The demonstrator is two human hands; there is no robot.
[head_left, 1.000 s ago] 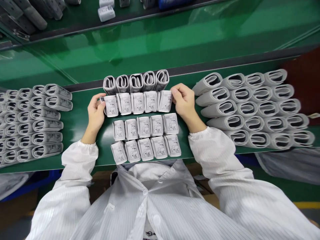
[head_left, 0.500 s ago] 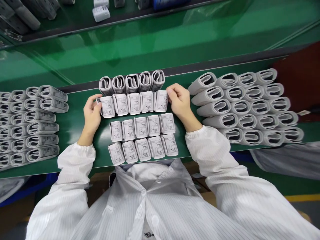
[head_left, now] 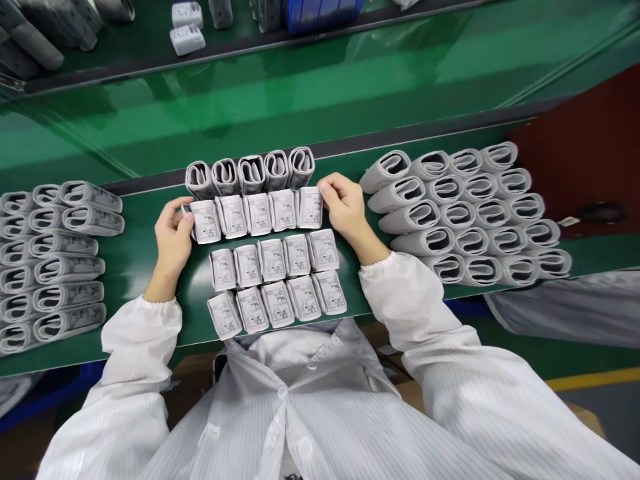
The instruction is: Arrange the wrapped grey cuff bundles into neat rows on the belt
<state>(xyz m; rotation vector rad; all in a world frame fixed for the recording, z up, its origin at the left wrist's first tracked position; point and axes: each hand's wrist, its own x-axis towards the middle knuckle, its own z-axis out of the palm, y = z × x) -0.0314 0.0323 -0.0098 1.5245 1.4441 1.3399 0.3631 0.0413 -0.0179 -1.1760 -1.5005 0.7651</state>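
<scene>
Two hands squaring a row of folded cuffs on a green bench

Seen from above, a person in a white striped smock (head_left: 305, 407) leans over a green workbench (head_left: 133, 243); the left hand (head_left: 173, 243) and right hand (head_left: 345, 210) sit at opposite ends of a row of folded fabric cuffs (head_left: 255, 217), the second row back from the bench's near edge; each cuff lies flat, with a printed line diagram facing up. Four rows of five cuffs appear laid out at the centre: the far row (head_left: 250, 175) shows looped fabric ends, while the two nearest rows (head_left: 275, 280) show printed faces; all four rows look full, with no gap visible. The left fingers (head_left: 186, 208) are closed together, curling around the outer edge of the left end cuff (head_left: 205, 222); the right fingers (head_left: 326, 190) are also closed, pinching the upper corner of the right end cuff (head_left: 310, 207); the hands stay well apart, spanning the row. Large blocks of rolled cuffs stand to the left (head_left: 53, 267) and right (head_left: 463, 217), just beyond each hand; on a farther green shelf (head_left: 280, 100) sit small white boxes (head_left: 187, 40) and a blue crate (head_left: 323, 13).
</scene>
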